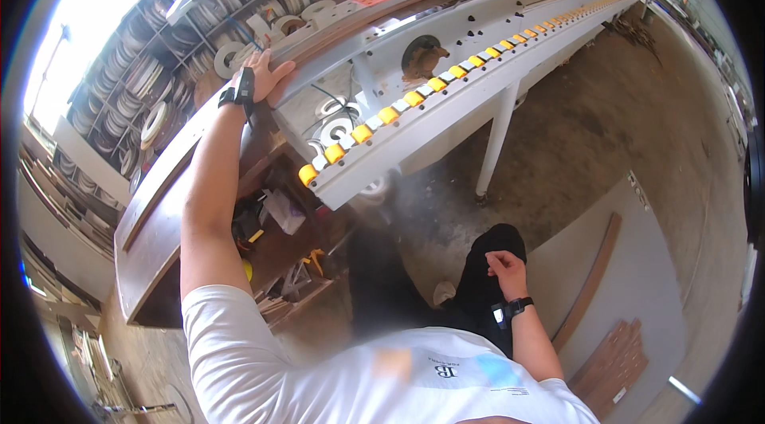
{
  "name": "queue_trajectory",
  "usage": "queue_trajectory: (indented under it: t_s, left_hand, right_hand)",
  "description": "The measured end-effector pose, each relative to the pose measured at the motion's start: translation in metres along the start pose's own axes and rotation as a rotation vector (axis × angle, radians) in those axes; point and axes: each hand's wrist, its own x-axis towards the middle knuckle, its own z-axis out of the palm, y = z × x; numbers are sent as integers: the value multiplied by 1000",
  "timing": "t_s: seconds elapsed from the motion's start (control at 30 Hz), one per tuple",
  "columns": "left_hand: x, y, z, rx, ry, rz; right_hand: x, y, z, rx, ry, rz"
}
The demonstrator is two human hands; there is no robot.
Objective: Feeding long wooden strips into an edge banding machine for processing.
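Note:
My left hand point(263, 79) is stretched out to the near end of the edge-banding machine point(446, 113). Its fingers are spread and lie flat on a brown strip-like board point(339, 40), which runs along the machine's bed. Low by my right thigh hangs my right hand point(508, 271), its fingers loosely bent with a gap at the thumb and nothing visible in them. A row of yellow rollers point(388, 115) lines the machine's outer rail, to the right of my left hand.
A brown curved-edge table point(171, 241) stands at left, with tools on a shelf point(291, 284) beneath. Racks of banding rolls point(131, 105) fill the back left. On the right a grey panel point(629, 265) carries brown strips point(613, 360). A machine leg point(498, 145) reaches the floor.

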Motion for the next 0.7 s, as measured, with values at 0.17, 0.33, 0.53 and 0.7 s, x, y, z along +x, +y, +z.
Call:
queue_trajectory:
  t_s: [0.17,0.33,0.53,0.7]
  left_hand:
    - [-5,-14,1,-92,-95,-168]
    - [-7,-15,-2,-30,-75,-129]
    - [-14,-12,-8,-56,-56,-91]
    - [-19,-6,-11,-60,-32,-73]
  right_hand:
    - [-1,-2,-1,-58,25,21]
    - [1,-2,4,-125,21,22]
    - [8,3,7,-121,25,33]
    - [10,5,7,-206,23,39]
